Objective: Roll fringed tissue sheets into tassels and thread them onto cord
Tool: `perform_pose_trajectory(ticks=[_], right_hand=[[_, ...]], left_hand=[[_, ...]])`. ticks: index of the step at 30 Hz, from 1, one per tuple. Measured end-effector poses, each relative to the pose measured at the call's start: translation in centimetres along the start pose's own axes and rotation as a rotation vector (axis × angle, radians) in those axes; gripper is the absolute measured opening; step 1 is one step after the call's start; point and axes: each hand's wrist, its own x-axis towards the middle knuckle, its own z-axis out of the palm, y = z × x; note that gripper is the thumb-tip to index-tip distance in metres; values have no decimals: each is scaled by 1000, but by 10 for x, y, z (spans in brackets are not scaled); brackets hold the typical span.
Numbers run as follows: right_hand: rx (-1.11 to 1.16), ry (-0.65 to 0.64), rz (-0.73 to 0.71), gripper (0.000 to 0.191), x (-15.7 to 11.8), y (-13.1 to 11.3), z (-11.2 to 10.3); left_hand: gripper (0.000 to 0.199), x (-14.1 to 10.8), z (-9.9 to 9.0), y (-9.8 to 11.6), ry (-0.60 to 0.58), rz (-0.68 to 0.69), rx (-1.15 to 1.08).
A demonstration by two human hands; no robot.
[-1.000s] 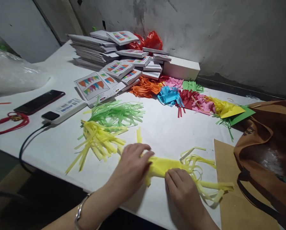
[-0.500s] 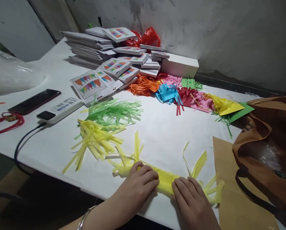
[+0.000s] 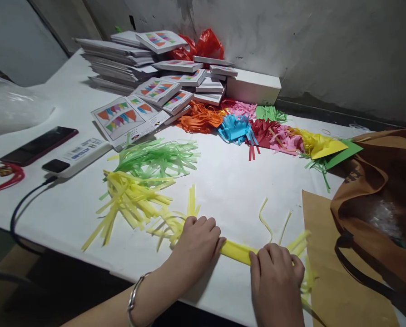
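Our grip, left hand (image 3: 196, 247) and right hand (image 3: 277, 279) closed on the yellow band (image 3: 237, 252), best takes its uncut middle: likely light, soft, tearable.

Two bare hands, a left hand (image 3: 198, 243) and a right hand (image 3: 276, 274), and one flat yellow paper strip (image 3: 237, 252).
From here I count two loose fringed bundles at centre left, one green bundle (image 3: 155, 159) and one yellow bundle (image 3: 130, 197); one black slab phone (image 3: 41, 144) and one white oblong device (image 3: 80, 156), left; one white rectangular box (image 3: 254, 86), upper centre; one brown fabric bag (image 3: 387, 147), right. The flat white printed packs (image 3: 157, 90), upper left, overlap too much to count.
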Motion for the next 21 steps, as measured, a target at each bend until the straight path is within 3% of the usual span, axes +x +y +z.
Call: perform_pose_trajectory(ticks=[3, 6, 8, 11, 15, 18, 21], right_hand=[[-79, 8, 17, 20, 3, 4, 0], [-107, 148, 2, 7, 5, 5, -1], [-7, 202, -118, 11, 5, 0, -1], [194, 172, -330, 20, 6, -12, 3], [240, 132, -360, 22, 7, -20, 10], [335, 122, -269, 21, 7, -19, 9], [381, 116, -206, 15, 7, -23, 6]], left_hand=[[26, 4, -1, 2, -42, -22, 31], [25, 7, -1, 3, -91, -26, 37], [25, 8, -2, 3, -106, -24, 33], [25, 8, -3, 3, -107, -30, 24], [7, 1, -3, -2, 20, -5, -63], [12, -8, 1, -7, 173, 176, -153], [11, -15, 8, -9, 239, 300, -185]])
